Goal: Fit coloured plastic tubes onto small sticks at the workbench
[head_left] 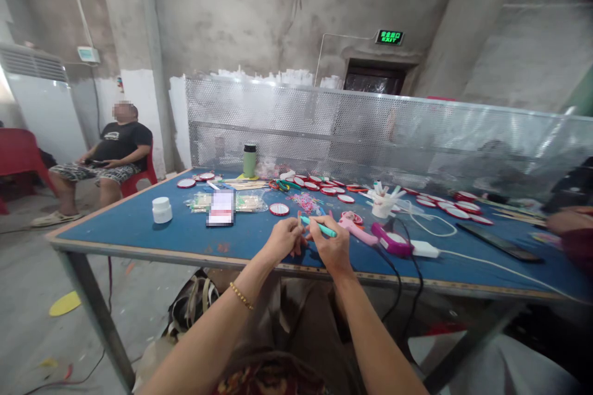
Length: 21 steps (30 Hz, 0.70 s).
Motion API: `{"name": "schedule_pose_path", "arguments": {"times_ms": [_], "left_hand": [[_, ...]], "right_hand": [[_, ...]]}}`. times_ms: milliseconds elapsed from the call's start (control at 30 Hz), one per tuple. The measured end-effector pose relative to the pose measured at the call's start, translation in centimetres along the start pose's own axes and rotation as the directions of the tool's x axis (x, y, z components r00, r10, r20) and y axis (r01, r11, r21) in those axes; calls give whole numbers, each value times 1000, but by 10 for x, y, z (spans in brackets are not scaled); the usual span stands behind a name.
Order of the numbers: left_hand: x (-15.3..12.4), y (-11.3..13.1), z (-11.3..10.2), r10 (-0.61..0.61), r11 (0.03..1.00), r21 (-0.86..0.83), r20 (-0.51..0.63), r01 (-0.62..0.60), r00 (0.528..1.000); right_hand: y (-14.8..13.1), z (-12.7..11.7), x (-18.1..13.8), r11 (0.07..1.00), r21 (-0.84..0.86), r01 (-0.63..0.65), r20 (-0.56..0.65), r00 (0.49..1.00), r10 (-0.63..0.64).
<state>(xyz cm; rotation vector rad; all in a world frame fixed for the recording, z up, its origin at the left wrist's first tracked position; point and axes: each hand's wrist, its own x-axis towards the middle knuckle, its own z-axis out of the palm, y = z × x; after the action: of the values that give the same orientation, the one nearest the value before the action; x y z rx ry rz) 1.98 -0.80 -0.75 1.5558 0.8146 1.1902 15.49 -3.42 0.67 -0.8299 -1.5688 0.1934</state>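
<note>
right hand (332,245) gripping a teal pen (327,230), left hand (284,238) curled near its tip, whether holding anything i can't tell from here, blue tabletop (118,229) beneath

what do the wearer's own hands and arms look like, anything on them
The left hand and right hand are gloveless, with no sleeves in view. A thin bracelet of round gold-coloured beads circles the left wrist; nothing shows on the right.

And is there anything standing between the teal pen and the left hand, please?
Nothing visible does: the teal pen, in the right hand, ends close beside the left hand; whether they touch, I cannot tell.
</note>
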Motion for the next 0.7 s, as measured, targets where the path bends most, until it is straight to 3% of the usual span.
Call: {"name": "schedule_pose_path", "arguments": {"times_ms": [700], "left_hand": [[0,0,0,-13,1000,3,-8,13,1000]], "right_hand": [[0,1,1,1000,2,-2,-2,1000,2]]}}
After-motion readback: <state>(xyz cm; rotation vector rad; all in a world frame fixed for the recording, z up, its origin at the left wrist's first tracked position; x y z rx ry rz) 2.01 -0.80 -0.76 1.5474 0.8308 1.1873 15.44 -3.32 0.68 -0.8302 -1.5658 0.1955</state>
